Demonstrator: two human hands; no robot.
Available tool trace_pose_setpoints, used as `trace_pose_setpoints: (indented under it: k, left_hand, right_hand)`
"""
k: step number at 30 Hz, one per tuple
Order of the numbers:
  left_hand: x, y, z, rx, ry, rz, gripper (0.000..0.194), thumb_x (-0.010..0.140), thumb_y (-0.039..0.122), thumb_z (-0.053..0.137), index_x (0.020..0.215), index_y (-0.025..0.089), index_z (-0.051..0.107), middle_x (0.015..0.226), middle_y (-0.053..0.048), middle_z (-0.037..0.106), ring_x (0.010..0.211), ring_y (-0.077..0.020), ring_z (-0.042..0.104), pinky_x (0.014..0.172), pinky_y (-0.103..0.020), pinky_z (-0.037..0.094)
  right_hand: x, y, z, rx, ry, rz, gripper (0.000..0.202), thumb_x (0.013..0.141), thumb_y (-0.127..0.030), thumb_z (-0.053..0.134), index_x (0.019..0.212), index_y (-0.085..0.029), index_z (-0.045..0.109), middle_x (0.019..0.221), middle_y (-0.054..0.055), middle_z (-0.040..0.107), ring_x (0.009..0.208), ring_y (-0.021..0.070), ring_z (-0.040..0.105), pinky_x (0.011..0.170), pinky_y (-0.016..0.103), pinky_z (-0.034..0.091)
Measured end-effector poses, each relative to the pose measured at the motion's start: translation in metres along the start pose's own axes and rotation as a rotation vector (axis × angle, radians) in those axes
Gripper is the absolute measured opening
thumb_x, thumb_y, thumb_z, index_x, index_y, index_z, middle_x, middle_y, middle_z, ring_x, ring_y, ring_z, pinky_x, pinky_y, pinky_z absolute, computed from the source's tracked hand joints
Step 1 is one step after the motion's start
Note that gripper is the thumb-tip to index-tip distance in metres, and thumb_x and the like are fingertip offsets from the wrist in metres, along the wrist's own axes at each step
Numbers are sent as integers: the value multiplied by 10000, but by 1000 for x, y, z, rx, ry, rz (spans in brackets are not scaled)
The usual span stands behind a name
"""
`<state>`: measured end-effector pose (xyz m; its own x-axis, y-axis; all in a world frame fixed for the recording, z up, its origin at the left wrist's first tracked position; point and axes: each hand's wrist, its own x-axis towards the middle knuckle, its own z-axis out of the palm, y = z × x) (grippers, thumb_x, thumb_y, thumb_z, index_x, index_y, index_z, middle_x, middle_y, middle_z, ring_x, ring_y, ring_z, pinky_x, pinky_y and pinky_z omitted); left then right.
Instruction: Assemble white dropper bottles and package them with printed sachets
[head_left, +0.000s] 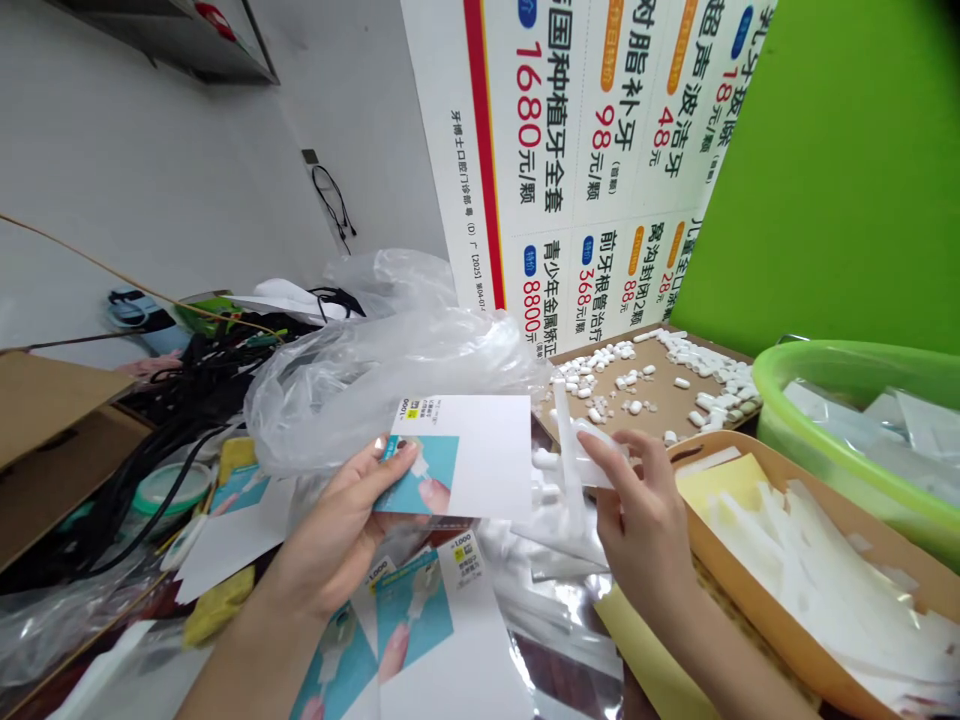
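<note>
My left hand (337,525) is closed on the left end of a printed card (491,455), white with a teal picture and a yellow mark. To its right, my right hand (646,510) is closed, fingertips on a translucent white plastic piece (590,458) with a long narrow strip along its left side. Whether that piece is a bag or a sheet I cannot tell. Below the held card lie more printed cards (480,640) of the same design, overlapping. Clear plastic bags (559,610) spread out beside these cards.
Small white capsule-like pieces (720,365) lie on a cardboard tray (555,425) at the back. On the right stand an orange container (795,475) with white sheets and a green basin (772,375). Crumpled clear plastic (360,380), black cables (112,480) and a cardboard box (67,410) fill the left.
</note>
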<state>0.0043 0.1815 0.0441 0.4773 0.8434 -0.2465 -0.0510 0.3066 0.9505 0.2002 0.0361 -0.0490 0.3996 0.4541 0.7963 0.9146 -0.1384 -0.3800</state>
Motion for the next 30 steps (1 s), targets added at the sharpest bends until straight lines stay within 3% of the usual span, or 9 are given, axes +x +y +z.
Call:
trace_pose_setpoints:
  k: [4, 9, 15, 25, 30]
  left_hand:
    - [0, -5, 3, 36, -63, 16, 129, 882, 195, 677, 1012, 196, 677, 761, 20, 687, 585, -110, 622, 471, -174, 559]
    - [0, -7, 4, 53, -16, 38, 124, 902, 157, 634, 1009, 200, 677, 832, 15, 710, 636, -113, 656, 507, -179, 575]
    - [-3, -12, 8, 23, -64, -26, 129, 870, 214, 693, 991, 184, 662, 789, 3, 706, 620, -114, 644, 522, -173, 548]
    - [3, -11, 4, 40, -93, -27, 150, 851, 214, 711, 982, 188, 640, 784, 15, 656, 600, -106, 582, 469, -177, 517]
    - [0, -10, 2, 112, -166, -29, 179, 887, 265, 673, 1052, 203, 642, 787, 5, 641, 645, -118, 596, 583, -210, 566]
  right_hand:
    - [-4, -8, -2, -8, 103, -90, 585, 773, 91, 417, 1210, -257, 590, 1169, 129, 471, 915, 222, 537, 687, 352, 486]
    - [-5, -4, -3, 39, 133, -106, 620, 777, 104, 441, 1247, -280, 567, 1193, 139, 454, 979, 250, 530, 721, 384, 487]
    - [-3, -5, -4, 93, 92, -186, 619, 797, 98, 437, 1262, -294, 553, 1224, 133, 442, 1031, 250, 530, 714, 362, 486]
    - [0, -9, -5, 193, 61, -152, 561, 803, 97, 384, 1178, -270, 585, 1178, 110, 456, 1042, 230, 525, 762, 376, 493]
    - [-2, 0, -7, 188, 23, -218, 567, 806, 71, 443, 1216, -293, 590, 1225, 113, 433, 1123, 261, 503, 818, 420, 502]
